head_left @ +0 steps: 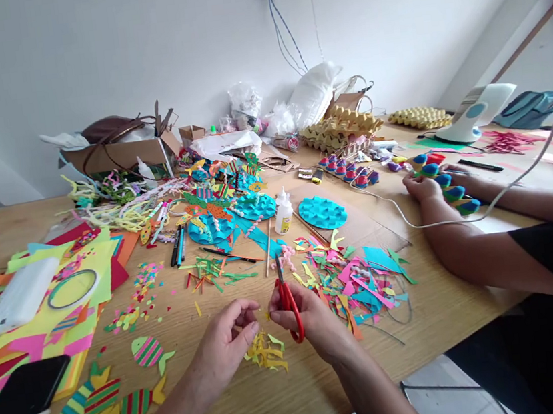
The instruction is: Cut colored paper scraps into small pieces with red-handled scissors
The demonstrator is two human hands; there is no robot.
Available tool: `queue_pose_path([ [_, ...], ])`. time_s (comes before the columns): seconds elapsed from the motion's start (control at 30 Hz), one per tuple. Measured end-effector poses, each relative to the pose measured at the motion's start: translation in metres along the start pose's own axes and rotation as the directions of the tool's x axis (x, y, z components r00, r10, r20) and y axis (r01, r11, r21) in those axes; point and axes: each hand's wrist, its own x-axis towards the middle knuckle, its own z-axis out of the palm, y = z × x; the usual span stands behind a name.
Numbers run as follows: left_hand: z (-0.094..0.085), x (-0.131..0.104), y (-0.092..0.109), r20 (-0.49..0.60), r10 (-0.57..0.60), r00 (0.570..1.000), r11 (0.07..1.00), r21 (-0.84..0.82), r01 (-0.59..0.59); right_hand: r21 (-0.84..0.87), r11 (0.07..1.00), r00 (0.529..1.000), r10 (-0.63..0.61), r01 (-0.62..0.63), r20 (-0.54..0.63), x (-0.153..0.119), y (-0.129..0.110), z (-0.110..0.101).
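Observation:
Red-handled scissors (291, 306) point up and away from me, with my right hand (306, 314) wrapped round their handles. A tiny yellow scrap (268, 315) shows at the fingertips of that hand. My left hand (232, 337) is just to the left, its fingers curled and the thumb near them; whether anything is between them is too small to tell. Below and between the hands lies a small pile of yellow paper cuttings (265, 352). Striped paper fish (148, 351) rest on the table at the lower left.
A white glue bottle (283, 214) stands behind the scissors, beside a blue scalloped disc (322, 212). Colourful paper scraps (361, 284) lie right. A phone (27, 392) and power bank (17, 292) are left. Another person's hands (425, 187) hold a painted egg-carton strip (443, 180).

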Motion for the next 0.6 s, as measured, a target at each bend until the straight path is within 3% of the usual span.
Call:
queue_pose_path([
  [0.1,0.006,0.003,0.005,0.018,0.042,0.999,0.996,0.072,-0.043,0.275,0.960,0.998,0.050,-0.059,0.040,-0.003,0.000,0.006],
  [0.2,0.007,0.002,0.009,-0.006,0.051,0.999,0.990,0.135,-0.050,0.334,0.941,0.998,0.054,-0.062,0.033,-0.005,0.003,0.008],
  [0.43,0.007,0.000,0.010,-0.002,0.003,1.000,1.000,0.028,-0.002,0.091,0.996,0.998,-0.001,0.007,-0.066,-0.012,0.001,0.012],
  [0.6,0.009,-0.002,0.012,0.012,-0.023,1.000,0.999,-0.033,0.023,0.083,0.996,0.993,-0.027,0.037,-0.115,-0.012,0.000,0.013],
])
